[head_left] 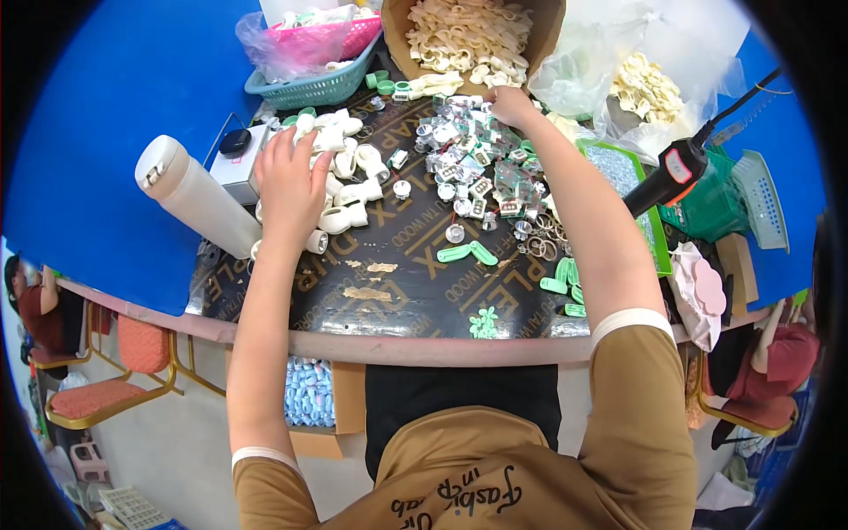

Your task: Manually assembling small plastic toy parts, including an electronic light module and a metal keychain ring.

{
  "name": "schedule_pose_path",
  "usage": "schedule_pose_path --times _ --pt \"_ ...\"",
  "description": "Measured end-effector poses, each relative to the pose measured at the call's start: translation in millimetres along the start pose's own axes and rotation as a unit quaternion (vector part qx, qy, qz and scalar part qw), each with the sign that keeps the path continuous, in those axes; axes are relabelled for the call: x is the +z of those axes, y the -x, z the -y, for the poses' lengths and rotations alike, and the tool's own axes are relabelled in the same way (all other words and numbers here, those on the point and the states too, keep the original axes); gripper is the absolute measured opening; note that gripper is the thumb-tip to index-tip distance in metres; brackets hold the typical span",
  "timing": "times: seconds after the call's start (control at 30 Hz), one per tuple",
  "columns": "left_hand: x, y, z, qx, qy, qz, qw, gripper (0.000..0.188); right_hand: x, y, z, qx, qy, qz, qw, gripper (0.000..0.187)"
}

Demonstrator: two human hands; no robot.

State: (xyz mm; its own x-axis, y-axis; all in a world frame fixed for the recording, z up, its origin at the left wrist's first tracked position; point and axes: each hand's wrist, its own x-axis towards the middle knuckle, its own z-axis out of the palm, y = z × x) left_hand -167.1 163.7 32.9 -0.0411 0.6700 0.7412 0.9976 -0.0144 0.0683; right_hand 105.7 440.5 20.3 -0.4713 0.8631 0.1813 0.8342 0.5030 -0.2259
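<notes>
My left hand (pixel 293 181) is open, its fingers spread over a heap of white curved plastic parts (pixel 353 192) at the left of the table. My right hand (pixel 511 104) reaches to the far edge of a pile of small electronic modules (pixel 481 159) with clear lenses and green pieces. Its fingers are bent and closed down there; what they grip, if anything, is hidden. Cream-coloured plastic parts (pixel 468 35) fill a tipped cardboard box (pixel 549 26) just beyond that hand. Green oval pieces (pixel 454 253) lie nearer to me.
A white bottle (pixel 196 196) stands left of my left hand, by a small metal box (pixel 240 168). A teal basket (pixel 309 92) is at the back left. At the right are a black corded tool (pixel 662 179) and a green tray (pixel 658 234). Other people sit on both sides.
</notes>
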Motion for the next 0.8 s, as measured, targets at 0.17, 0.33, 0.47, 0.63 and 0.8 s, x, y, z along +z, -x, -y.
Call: schedule_pose_path --times 0.17,0.33,0.47,0.63,0.8 --pt "-1 4 5 -0.001 0.006 -0.010 1.000 0.033 -16 9 5 0.053 -0.151 -0.096 0.982 0.017" --pt "1 3 5 -0.004 0.023 -0.005 1.000 0.032 -42 17 7 0.066 -0.324 -0.090 0.939 0.019" --pt "4 4 2 0.004 0.026 -0.003 1.000 0.031 -49 28 6 0.053 -0.230 -0.069 0.969 0.025" --pt "6 3 -1 -0.003 0.037 0.014 0.999 0.030 -37 38 23 0.009 -0.037 0.010 0.999 0.029" --pt "4 6 3 -0.009 0.042 0.015 0.999 0.027 -26 42 47 0.069 0.094 0.054 0.992 0.049"
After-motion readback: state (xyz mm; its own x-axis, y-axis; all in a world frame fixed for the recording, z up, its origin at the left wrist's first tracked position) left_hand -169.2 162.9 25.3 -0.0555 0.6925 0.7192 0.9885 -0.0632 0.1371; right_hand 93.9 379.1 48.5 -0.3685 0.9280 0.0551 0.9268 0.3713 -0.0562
